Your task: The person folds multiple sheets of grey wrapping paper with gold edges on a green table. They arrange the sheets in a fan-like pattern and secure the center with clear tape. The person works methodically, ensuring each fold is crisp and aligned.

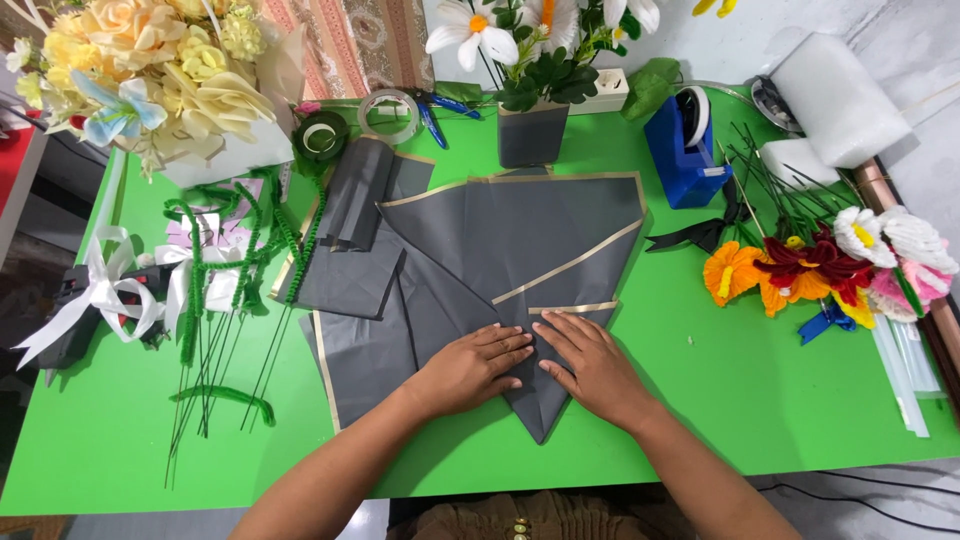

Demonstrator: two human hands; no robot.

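A grey wrapping sheet with gold edging (520, 235) lies folded into a pointed fan shape on the green table (720, 400). My left hand (470, 368) presses flat on the lower part of the fold. Beside it my right hand (590, 365) lies flat on the sheet too, fingers pointing up and left. The fingertips of both hands nearly meet over the fold line. More grey sheets (355, 230) lie under and to the left of the folded one.
Pipe-cleaner flowers (830, 265) lie at the right, near a blue tape dispenser (683, 140) and foam rolls (835, 100). Green stems (235, 290), white ribbon (110, 290) and a cream bouquet (160, 70) sit at left. A grey vase of daisies (532, 130), tape rolls (388, 113) and pliers stand behind.
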